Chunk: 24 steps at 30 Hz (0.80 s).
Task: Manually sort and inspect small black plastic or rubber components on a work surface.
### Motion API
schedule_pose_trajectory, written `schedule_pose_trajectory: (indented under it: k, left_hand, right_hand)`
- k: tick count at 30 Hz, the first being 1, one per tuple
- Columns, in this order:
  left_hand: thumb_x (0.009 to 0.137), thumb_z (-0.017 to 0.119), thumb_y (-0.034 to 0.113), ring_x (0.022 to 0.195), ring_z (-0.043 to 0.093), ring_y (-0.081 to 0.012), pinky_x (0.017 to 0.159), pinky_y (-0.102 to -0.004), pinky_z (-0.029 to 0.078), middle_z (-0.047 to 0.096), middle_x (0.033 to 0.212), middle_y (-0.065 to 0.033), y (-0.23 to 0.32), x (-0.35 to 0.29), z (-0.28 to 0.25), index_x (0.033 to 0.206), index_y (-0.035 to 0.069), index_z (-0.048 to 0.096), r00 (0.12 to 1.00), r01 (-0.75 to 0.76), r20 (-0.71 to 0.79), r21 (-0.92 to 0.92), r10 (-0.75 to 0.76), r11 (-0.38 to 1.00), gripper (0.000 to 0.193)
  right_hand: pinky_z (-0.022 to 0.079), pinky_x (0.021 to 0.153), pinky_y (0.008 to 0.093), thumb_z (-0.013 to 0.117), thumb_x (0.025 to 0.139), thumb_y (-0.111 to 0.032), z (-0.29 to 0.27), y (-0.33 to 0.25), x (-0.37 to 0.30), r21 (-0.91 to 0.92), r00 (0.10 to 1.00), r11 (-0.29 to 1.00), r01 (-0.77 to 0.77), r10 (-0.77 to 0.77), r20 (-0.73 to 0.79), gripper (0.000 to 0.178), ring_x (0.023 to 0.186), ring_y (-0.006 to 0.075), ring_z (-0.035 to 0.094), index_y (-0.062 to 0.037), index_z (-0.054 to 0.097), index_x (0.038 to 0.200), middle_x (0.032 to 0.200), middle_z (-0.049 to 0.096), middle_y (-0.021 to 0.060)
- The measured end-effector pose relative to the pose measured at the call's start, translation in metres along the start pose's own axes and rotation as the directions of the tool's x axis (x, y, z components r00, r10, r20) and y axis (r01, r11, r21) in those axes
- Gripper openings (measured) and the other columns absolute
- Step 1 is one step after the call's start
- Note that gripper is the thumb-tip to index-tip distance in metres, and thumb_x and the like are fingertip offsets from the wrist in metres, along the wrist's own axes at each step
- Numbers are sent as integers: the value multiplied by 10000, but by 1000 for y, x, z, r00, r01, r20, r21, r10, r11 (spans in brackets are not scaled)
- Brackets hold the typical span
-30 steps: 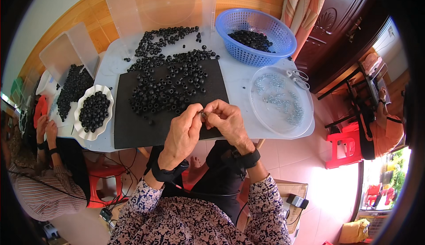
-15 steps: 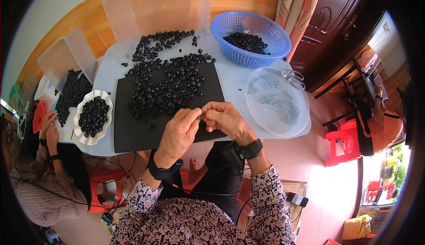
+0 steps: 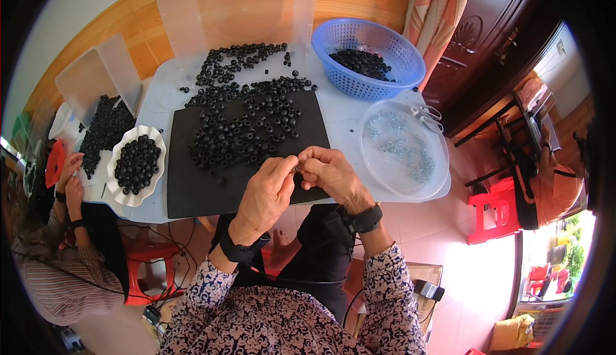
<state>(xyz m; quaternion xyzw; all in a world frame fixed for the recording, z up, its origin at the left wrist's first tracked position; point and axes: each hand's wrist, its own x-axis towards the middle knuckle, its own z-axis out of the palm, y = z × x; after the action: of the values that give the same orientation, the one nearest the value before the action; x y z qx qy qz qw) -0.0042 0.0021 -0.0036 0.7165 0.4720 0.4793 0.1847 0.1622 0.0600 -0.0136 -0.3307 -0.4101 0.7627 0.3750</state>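
My left hand point(image 3: 264, 193) and my right hand point(image 3: 332, 174) meet over the front edge of a black mat point(image 3: 183, 188), fingertips pinched together. Between them is something small and dark, mostly covered by the fingers; its kind cannot be made out. Just beyond my hands, a heap of black beads with holes point(image 3: 240, 134) spreads over the mat. More loose black beads point(image 3: 224, 66) lie behind it on the pale table. To the right of my right hand rests a round clear plastic lid point(image 3: 385, 174) with small light-blue pieces point(image 3: 404, 143) scattered on it.
A blue plastic basket point(image 3: 327, 69) holding black beads stands at the back right, with white-handled scissors point(image 3: 428, 118) nearby. A scalloped white dish point(image 3: 158, 138) of beads sits left. Another person's hands point(image 3: 69, 178) are at the far left; a seated person point(image 3: 555, 191) is far right.
The whole view has shifted slightly, moving the table things a little to the right. My hands stay pinched together at nearly the same place. The other person's hands at left have moved a little.
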Motion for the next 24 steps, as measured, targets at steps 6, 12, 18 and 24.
schedule_pose_trajectory:
  k: [6,12,18,24]
  left_hand:
    - [865,599,-38,811,659,-346,681,-387,528,648,961,-172,0,2,-2,1099,6,592,996,-89,15,118,88,989,239]
    - [895,590,-16,819,670,-339,680,-374,529,654,964,-176,1,0,-6,1091,1,597,997,-53,53,72,49,996,197]
    - [972,535,82,723,666,-217,637,-293,496,668,820,-147,2,2,0,1073,-10,598,984,161,90,-94,-152,983,151]
    - [975,534,110,676,628,-147,607,-273,474,663,761,-120,-2,0,1,1057,-10,601,977,212,70,-168,-202,963,160]
  right_hand:
    - [530,609,245,573,934,-70,-1,-11,0,-47,992,991,-122,124,37,93,647,83,525,9,622,933,752,552,12]
    - [527,613,248,573,939,-75,1,-11,0,-12,990,992,-126,127,66,94,652,88,530,7,616,925,747,552,13]
    - [513,626,249,579,955,-89,-4,2,-4,-4,999,1000,14,-14,46,104,644,95,545,4,605,918,731,560,22]
    - [533,654,243,598,958,-93,2,4,-6,41,992,993,108,-111,60,85,707,110,609,-8,603,963,762,594,33]
